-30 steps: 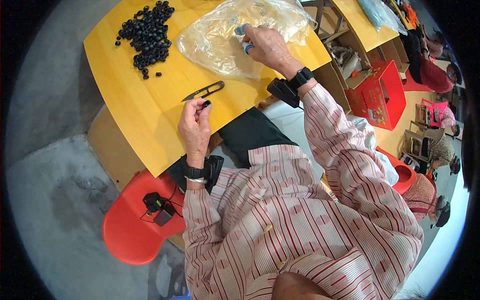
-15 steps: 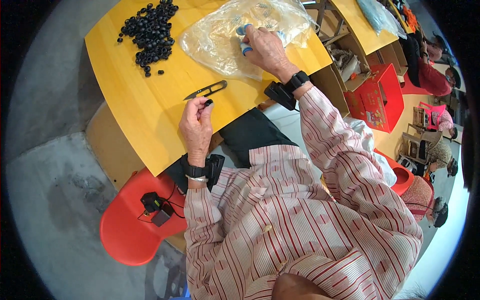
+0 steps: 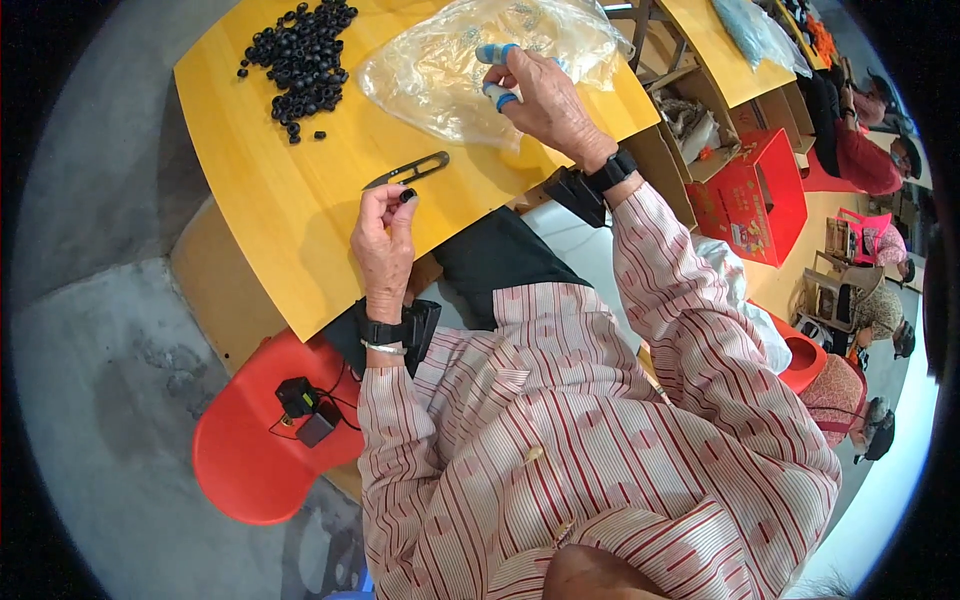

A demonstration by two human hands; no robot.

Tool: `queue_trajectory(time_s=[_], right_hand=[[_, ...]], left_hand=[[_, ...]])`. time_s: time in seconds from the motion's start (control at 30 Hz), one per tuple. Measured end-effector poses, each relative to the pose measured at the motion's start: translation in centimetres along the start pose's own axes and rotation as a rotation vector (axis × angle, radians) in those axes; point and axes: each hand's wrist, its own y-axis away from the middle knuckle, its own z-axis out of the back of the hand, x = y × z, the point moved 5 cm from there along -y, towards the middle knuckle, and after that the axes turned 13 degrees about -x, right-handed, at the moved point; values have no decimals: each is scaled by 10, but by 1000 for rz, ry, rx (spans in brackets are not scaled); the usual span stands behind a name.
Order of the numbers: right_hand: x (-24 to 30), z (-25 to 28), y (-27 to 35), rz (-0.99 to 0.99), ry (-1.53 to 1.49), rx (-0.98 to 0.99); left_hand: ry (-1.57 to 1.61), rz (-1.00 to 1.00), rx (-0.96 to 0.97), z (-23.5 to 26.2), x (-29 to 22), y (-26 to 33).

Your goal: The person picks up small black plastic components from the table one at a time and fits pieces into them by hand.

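Observation:
Between the thumb and forefinger of my left hand (image 3: 383,240) is a small black ring-shaped piece (image 3: 407,195), held over the table near its front edge. Just beyond those fingertips lie black thread snips (image 3: 410,172), flat on the wood. My right hand (image 3: 550,105) hovers at the near side of a clear plastic bag (image 3: 425,75). Its thumb and forefinger wear blue-and-white coverings and stand apart, with nothing visible between them; the other fingers are partly hidden. A loose heap of similar black pieces (image 3: 305,60) covers the far left of the table.
The yellow table (image 3: 250,190) ends close to my lap. A red chair (image 3: 240,460) with a small black device and cables (image 3: 308,410) stands at my left. On the right are a red box (image 3: 745,200), cardboard boxes and another yellow table (image 3: 725,70). Several people sit farther right.
My right hand has drawn back a little to the right, off the bag's middle. My left hand has shifted slightly left with the black piece still pinched.

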Motion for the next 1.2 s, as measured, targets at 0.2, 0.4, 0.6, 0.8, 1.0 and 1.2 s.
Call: queue_trajectory(time_s=[0.2,0.4,0.6,0.8,1.0,1.2], right_hand=[[49,28,-3,43,-268,-59],[102,45,3,346,-257,-95],[124,44,12,565,-140,-123],[136,43,21,719,-95,-136],[140,45,25,798,-46,-94],[147,50,29,834,-54,-98]], left_hand=[[259,126,22,1,-11,4],[376,126,74,2,-45,7],[395,154,89,8,-55,12],[195,70,81,12,-63,17],[24,2,80,16,-69,18],[22,-7,89,18,-75,19]])
